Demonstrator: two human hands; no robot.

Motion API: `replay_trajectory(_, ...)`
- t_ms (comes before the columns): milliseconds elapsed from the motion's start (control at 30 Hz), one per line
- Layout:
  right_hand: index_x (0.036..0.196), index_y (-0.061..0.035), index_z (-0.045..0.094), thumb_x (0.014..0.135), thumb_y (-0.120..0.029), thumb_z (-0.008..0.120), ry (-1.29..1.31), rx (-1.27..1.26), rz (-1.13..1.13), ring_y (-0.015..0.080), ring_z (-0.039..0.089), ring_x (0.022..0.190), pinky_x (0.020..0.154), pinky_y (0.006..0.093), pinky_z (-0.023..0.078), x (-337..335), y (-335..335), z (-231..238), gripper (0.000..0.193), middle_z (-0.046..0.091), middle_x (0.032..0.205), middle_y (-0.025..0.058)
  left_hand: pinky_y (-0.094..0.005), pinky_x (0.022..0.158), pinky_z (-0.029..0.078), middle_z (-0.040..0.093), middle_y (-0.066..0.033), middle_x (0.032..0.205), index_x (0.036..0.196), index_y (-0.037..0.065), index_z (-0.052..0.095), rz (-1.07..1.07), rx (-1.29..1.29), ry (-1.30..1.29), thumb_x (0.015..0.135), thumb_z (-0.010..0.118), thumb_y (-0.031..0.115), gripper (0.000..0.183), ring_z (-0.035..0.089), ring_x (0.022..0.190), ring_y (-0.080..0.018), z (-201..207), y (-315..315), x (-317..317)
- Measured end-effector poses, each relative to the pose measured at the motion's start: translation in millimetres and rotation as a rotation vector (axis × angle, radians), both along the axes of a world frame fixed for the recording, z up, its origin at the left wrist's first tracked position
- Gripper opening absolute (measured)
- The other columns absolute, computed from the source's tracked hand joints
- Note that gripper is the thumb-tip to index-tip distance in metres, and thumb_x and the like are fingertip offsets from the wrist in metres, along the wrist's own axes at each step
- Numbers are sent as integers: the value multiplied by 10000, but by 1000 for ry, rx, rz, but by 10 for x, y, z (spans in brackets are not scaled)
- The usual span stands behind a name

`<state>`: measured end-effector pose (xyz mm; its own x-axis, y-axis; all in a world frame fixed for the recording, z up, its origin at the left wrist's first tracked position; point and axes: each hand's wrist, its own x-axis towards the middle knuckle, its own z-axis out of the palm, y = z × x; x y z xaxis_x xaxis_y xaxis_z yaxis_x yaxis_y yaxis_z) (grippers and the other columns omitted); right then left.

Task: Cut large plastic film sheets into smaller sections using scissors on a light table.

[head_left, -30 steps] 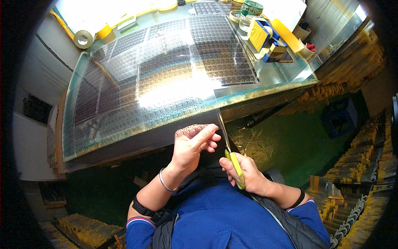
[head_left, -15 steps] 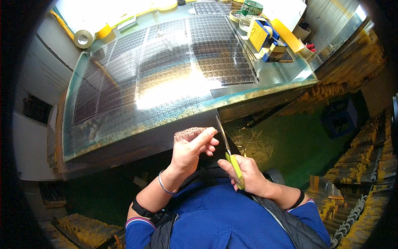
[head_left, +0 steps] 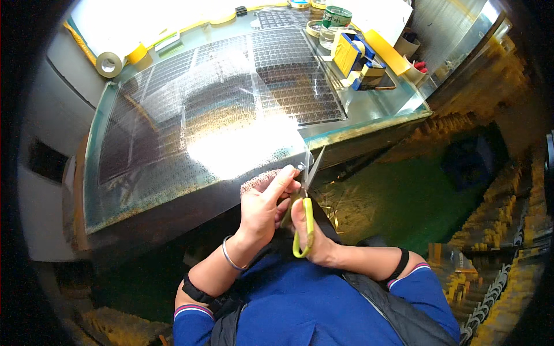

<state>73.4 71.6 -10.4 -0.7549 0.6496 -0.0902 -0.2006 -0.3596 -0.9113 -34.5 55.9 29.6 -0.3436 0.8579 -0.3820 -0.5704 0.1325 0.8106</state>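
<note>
My left hand (head_left: 257, 212) is closed, its thumb pressed against the fingers on a thin sheet with a fine dotted pattern (head_left: 258, 181). Part of that sheet sticks out behind the thumb, and the rest is hidden by the hand. In my right hand (head_left: 318, 247) is a pair of scissors with yellow-green handles (head_left: 309, 219). Their blades are spread and point away from me, right beside the left fingertips. A small pale bit shows at the left thumb tip; whether it lies between the blades I cannot tell.
Ahead stands a glass-topped table (head_left: 369, 124) with large dark patterned film sheets (head_left: 300, 86) under bright glare. A blue tape dispenser (head_left: 369, 78), a green-labelled jar (head_left: 334, 26) and a grey tape roll (head_left: 108, 64) are on it. Stacked yellow-brown pieces (head_left: 490, 202) line the right.
The right hand has moved left and up, bringing the scissors to the left fingertips. The blades, nearly together before, are now spread. The left hand still grips the sheet.
</note>
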Motion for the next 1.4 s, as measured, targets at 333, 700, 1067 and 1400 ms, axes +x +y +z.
replay_trajectory(333,1041,-27,398,935,-382,249,-119,184,-142,112,393,817,717,254,358,-72,9,77,399,417,889,40,-175,545,376,584,4,693,834,24,640,30,39,97,802,615,172,154,486,604,-37,-52,-15,99)
replay_trajectory(700,1068,-4,389,939,-347,254,-146,182,-208,170,412,920,808,293,350,-116,-35,4,390,437,973,104,-187,565,410,591,7,721,830,22,637,33,63,83,801,616,136,120,513,629,-43,-111,-12,137)
replay_trajectory(1067,853,-48,421,900,-441,335,-38,-32,-133,98,402,586,536,243,370,4,-92,-88,406,411,673,16,-189,446,377,548,3,625,799,28,626,-85,-38,34,784,634,233,205,492,533,-50,-29,-125,-7)
replay_trajectory(1400,778,-52,420,858,-453,440,-261,-128,132,75,383,535,470,213,365,376,-83,64,409,380,643,10,-226,579,413,628,-63,743,767,11,644,-55,94,171,771,613,100,94,526,589,-95,-182,-319,-174)
